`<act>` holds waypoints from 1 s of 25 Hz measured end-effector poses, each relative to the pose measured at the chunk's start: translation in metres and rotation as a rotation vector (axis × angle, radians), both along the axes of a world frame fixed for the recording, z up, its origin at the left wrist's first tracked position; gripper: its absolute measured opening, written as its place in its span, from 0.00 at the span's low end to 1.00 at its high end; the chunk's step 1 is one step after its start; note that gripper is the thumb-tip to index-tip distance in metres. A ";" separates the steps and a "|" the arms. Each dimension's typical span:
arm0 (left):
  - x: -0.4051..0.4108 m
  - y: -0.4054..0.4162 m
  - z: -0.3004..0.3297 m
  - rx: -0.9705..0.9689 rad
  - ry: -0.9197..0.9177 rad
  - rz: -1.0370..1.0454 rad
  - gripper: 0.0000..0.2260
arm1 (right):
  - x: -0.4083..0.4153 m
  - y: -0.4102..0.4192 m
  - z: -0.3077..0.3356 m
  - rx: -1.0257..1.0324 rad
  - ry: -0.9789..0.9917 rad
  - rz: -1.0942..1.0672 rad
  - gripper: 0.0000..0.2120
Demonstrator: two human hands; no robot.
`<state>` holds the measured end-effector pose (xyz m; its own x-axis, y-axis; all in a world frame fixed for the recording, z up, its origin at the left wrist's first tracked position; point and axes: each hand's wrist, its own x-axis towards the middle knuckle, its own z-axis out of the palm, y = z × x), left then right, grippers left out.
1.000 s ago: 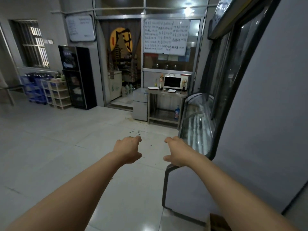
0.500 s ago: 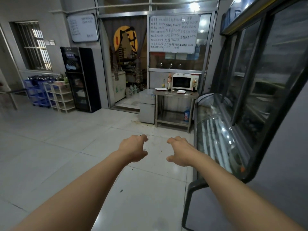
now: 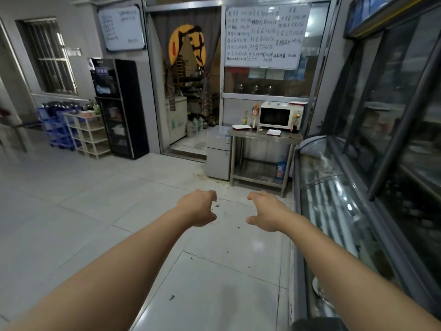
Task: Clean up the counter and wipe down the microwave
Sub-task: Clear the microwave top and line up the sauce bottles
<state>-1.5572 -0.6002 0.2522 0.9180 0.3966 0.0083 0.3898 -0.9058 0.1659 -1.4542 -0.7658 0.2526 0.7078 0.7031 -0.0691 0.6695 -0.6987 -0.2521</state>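
Approach phase; nothing handled yet. L hand (image 3: 198,209) and R hand (image 3: 266,211) are held out in front over the floor tiles (image 3: 95,211), fingers loosely curled, each grip empty. Microwave (image 3: 278,115) is seen on the steel surface (image 3: 262,137) at the far wall, well apart from both hands, door closed. On the surface in front of it: a white tray (image 3: 241,126) to the left and a small plate (image 3: 273,132) near the door; bottles (image 3: 245,117) stand beside the microwave's left side. No cloth is visible on the surface; cannot tell if one is kept elsewhere. A blue bottle (image 3: 280,169) sits on the lower shelf, poss. cleaner. Judgement: surface should be reached first, w/ care past the glass display case (image 3: 334,199) on the right; loose items are best cleared before wiping, so wipe is not blocked. Crumbs on floor noted – slip risk low
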 end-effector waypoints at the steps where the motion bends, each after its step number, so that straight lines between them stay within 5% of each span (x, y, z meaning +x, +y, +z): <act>1: 0.015 0.011 -0.001 -0.006 0.003 -0.002 0.22 | 0.015 0.010 0.000 0.001 -0.004 0.000 0.32; 15: 0.270 0.227 0.004 -0.021 0.002 -0.226 0.23 | 0.231 0.200 0.009 0.045 -0.031 -0.170 0.31; 25: 0.432 0.288 -0.010 -0.038 0.023 -0.332 0.23 | 0.380 0.262 0.000 0.050 -0.051 -0.243 0.28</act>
